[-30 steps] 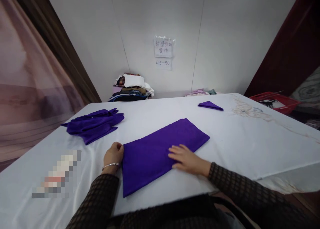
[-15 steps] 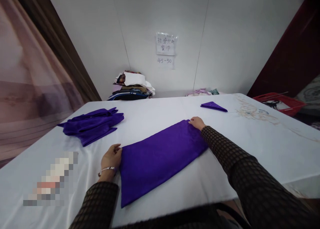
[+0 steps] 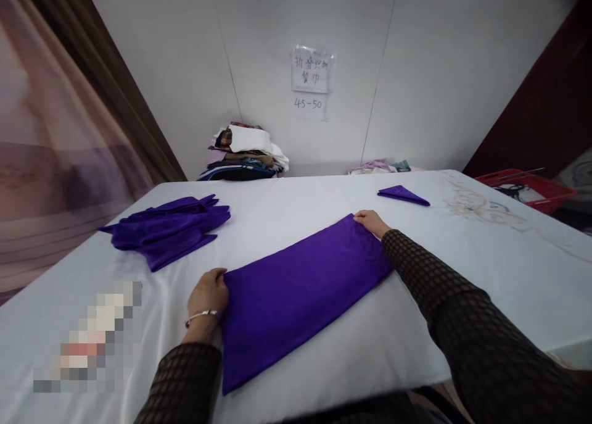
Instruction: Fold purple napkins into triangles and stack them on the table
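Note:
A purple cloth napkin (image 3: 303, 294), folded into a long rectangle, lies slantwise on the white tablecloth in front of me. At its far left corner my left hand (image 3: 208, 294) pinches the edge between thumb and fingers; a bracelet circles that wrist. My right hand (image 3: 371, 222) is closed on the far right corner, fingertips at the top edge. Between the two hands the far edge runs nearly straight. A loose heap of purple napkins (image 3: 169, 226) rests at the left, and a small folded purple napkin (image 3: 403, 194) lies at the far right.
A blurred-out object (image 3: 87, 337) lies at the near left of the white tablecloth (image 3: 287, 208). Folded clothes (image 3: 245, 155) are piled behind the table's far edge. A red basket (image 3: 550, 192) stands beyond the right side. A handwritten sign (image 3: 313, 70) hangs on the wall.
The right hand has shifted slightly along the napkin's far right corner, which now looks sharper and flatter. The left hand keeps its hold. The view has tilted slightly.

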Available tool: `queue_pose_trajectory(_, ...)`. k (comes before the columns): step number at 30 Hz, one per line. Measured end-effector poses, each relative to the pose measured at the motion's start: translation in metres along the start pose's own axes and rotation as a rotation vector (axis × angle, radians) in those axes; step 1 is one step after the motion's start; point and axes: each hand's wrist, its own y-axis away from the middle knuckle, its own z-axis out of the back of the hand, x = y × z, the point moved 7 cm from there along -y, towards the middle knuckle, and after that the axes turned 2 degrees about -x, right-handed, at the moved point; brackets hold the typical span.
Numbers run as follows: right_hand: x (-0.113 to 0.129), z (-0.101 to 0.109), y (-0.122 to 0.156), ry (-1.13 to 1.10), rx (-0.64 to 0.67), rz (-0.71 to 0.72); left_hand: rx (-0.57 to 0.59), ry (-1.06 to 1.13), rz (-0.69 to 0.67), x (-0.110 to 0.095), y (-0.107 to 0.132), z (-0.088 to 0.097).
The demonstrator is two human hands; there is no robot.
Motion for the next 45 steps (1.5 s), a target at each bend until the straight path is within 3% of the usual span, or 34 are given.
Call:
queue_pose_trajectory(7, 0.009, -0.008, 0.001, -0.043, 0.07, 0.045, 0.023, -0.034, -0.012, -0.003, 0.001, -0.001)
queue_pose_trajectory(17, 0.01, -0.021, -0.022, 0.178, 0.056, 0.06, 0.043, -0.026, 0.017, -0.004, 0.002, 0.001)
queue_pose_trajectory(25, 0.018, -0.032, -0.013, 0.225, 0.118, 0.114, 0.066, -0.032, 0.026, -0.003, 0.001, 0.0)
queue_pose_trajectory(35, 0.008, -0.032, -0.029, 0.498, 0.031, 0.016, 0.046, -0.029, 0.009, 0.003, -0.003, -0.003)
queue_pose_trajectory(45, 0.011, -0.025, -0.017, 0.506, 0.049, 0.018, 0.058, -0.029, 0.003, 0.0, -0.002, -0.001)
